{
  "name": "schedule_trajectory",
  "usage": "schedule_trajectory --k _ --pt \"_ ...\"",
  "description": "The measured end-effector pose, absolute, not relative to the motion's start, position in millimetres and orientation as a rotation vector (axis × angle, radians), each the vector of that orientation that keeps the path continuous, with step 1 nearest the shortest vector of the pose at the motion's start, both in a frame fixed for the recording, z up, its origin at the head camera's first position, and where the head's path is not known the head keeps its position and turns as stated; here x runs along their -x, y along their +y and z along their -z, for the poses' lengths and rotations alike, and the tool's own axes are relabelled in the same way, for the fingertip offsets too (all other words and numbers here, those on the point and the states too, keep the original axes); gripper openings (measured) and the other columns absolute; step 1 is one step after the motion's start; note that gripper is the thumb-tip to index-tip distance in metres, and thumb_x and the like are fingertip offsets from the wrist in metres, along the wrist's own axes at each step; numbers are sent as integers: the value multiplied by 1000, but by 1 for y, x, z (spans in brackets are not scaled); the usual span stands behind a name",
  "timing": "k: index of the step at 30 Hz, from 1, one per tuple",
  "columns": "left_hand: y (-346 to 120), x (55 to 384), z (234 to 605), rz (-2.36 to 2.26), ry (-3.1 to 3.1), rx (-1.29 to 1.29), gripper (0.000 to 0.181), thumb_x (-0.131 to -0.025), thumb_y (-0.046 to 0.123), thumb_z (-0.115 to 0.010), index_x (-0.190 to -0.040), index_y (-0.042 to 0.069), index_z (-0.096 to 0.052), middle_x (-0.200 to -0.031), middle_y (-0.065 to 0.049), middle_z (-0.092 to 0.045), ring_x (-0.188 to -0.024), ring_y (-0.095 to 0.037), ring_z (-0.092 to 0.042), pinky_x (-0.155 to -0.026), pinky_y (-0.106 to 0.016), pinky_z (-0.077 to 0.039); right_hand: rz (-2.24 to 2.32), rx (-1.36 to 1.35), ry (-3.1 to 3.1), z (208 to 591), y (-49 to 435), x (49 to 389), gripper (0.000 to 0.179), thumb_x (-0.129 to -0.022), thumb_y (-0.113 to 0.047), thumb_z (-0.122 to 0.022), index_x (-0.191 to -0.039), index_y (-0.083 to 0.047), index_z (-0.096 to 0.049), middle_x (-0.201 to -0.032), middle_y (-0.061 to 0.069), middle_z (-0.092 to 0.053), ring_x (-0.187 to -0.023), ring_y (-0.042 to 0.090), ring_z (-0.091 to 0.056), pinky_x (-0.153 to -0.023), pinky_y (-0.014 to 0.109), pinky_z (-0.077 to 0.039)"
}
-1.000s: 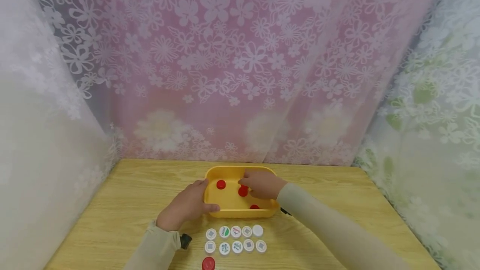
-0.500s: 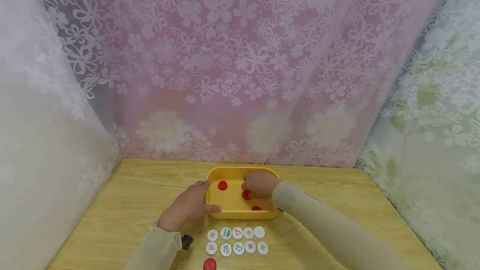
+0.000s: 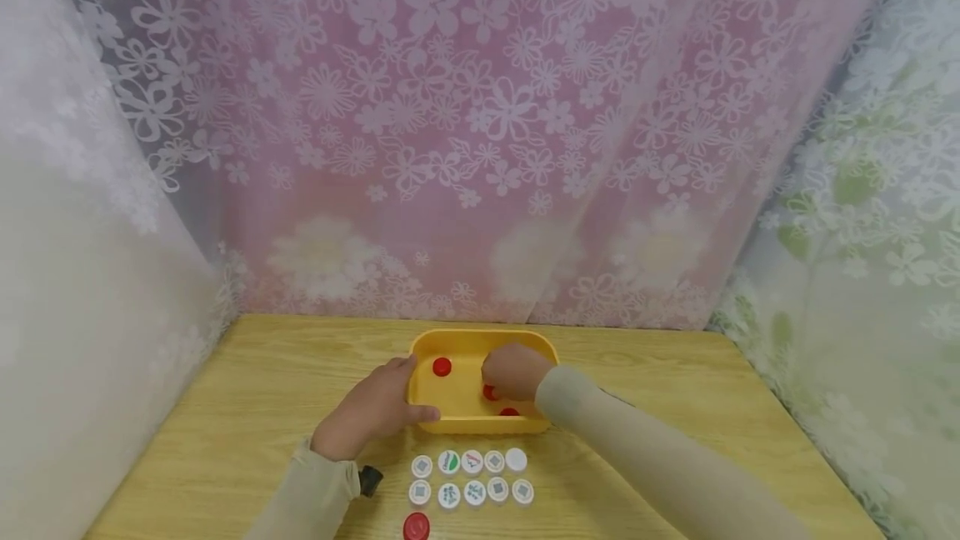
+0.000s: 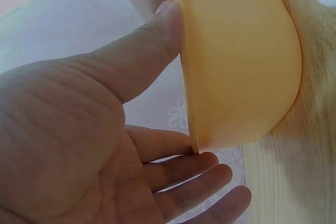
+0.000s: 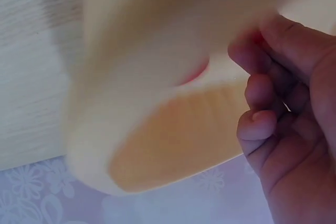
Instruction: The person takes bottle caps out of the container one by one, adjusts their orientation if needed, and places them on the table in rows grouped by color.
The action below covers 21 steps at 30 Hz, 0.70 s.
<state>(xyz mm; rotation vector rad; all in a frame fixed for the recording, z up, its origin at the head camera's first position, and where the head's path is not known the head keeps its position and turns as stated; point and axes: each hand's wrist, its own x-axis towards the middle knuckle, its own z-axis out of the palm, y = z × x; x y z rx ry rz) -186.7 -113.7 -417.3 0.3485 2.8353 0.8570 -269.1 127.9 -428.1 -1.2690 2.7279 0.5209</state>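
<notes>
A yellow plastic bin (image 3: 480, 426) stands on the table with red bottle caps in it. My left hand (image 3: 371, 411) rests at its left end, thumb on the front rim; in the left wrist view the other fingers are loosely extended by the rim. My right hand (image 3: 516, 369) reaches inside, fingers curled. A bit of a red bottle cap (image 5: 257, 36) shows between its thumb and index finger. One red cap (image 3: 491, 392) lies partly under that hand, another (image 3: 442, 367) near the back left. A third cap (image 3: 509, 412) is partly hidden by the front wall.
Two rows of white printed bottle caps (image 3: 474, 492) lie in front of the bin. Another red cap (image 3: 416, 526) sits on the wooden table (image 3: 247, 407) at the near edge of the view. Floral curtains (image 3: 450, 148) hang behind and at both sides.
My right hand has shifted slightly nearer in the bin, and the red cap under it has slid a little with it. The left hand stays at the rim.
</notes>
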Motion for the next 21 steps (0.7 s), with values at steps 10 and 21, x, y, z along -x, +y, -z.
schedule_trajectory --k 10,21 --pt "-111 186 421 -849 2833 -334 100 -83 48 -85 -158 1 -38 -153 -19 -50 -136 -39 -52 -113 -58 -42 -338 1246 2794 429 139 255 18 -93 -31 -79 -84 -18 -72 -79 -7 -64 -68 12 -55 -81 26 -57" --pt "-112 188 420 -837 2838 -357 99 -82 48 -86 -157 2 -41 -150 -18 -53 -132 -38 -55 -109 -59 -45 -1 1203 3044 396 144 245 27 -89 -30 -78 -100 -20 -55 -84 -10 -54 -68 8 -49 -65 20 -50"
